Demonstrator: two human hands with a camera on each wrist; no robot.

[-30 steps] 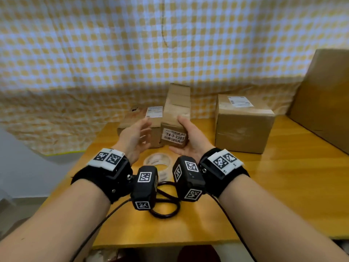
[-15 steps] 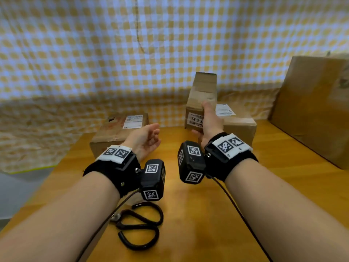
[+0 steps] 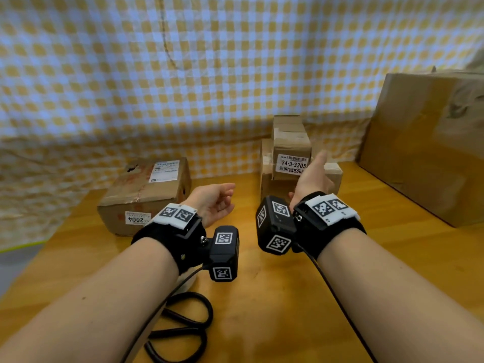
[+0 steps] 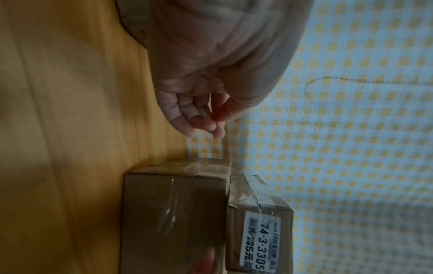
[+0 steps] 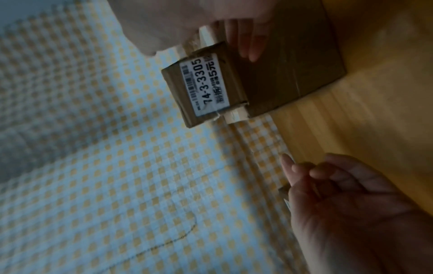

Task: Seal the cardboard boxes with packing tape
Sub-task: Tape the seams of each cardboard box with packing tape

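a wooden table (image 3: 262,297) carries cardboard boxes (image 3: 145,196), a large box (image 3: 429,145) and black scissors (image 3: 180,328).

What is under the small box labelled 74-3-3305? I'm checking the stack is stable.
The small box labelled 74-3-3305 sits on a larger cardboard box, which stands on the wooden table. The right hand covers part of that lower box, so its full top cannot be seen.

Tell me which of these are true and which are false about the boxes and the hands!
1. The small box labelled 74-3-3305 sits on top of another cardboard box. True.
2. The left hand holds the scissors. False: it holds nothing; the black-handled scissors lie on the table.
3. The box marked 2004 stands left of that stack. True.
4. The cloth behind has red stripes. False: the cloth is yellow-and-white checked.
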